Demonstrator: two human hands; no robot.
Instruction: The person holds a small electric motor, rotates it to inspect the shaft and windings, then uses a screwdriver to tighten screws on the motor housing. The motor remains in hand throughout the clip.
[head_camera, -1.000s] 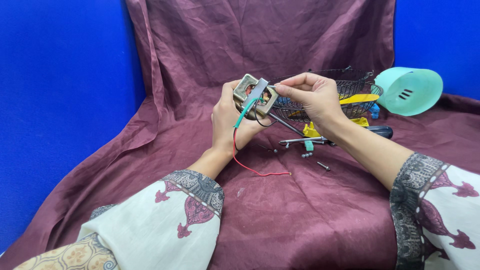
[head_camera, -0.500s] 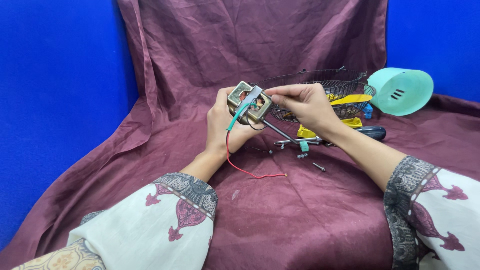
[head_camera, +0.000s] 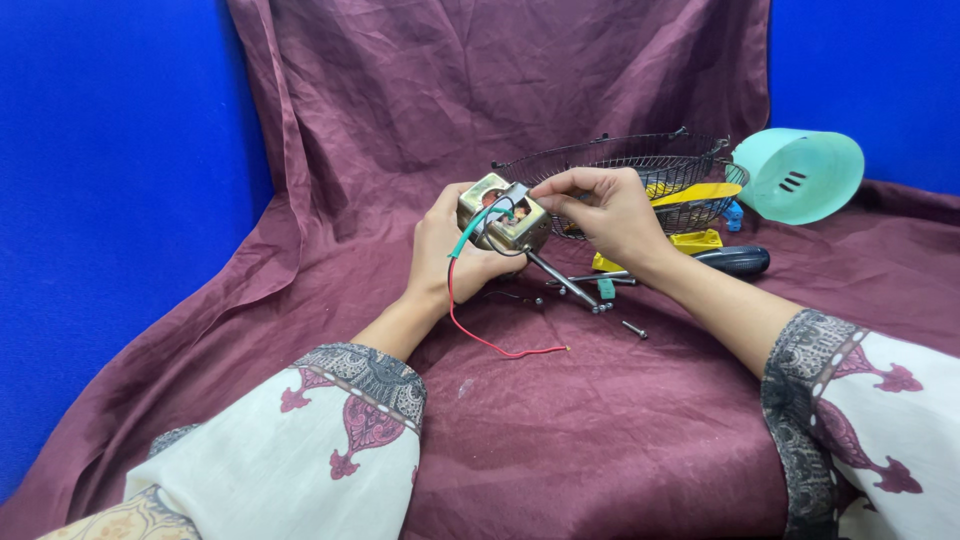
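Small motor (head_camera: 503, 222) held up over the cloth (head_camera: 560, 430) mid-area, shaft pointing down-right twd the basket (head_camera: 640, 160). Left hand (head_camera: 445, 250) cups it from behind; right hand (head_camera: 600, 205) pinches its top, equally close.

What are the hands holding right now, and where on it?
Both hold the small motor. The left hand cups its body from behind and below; the right hand pinches its top edge with the fingertips.
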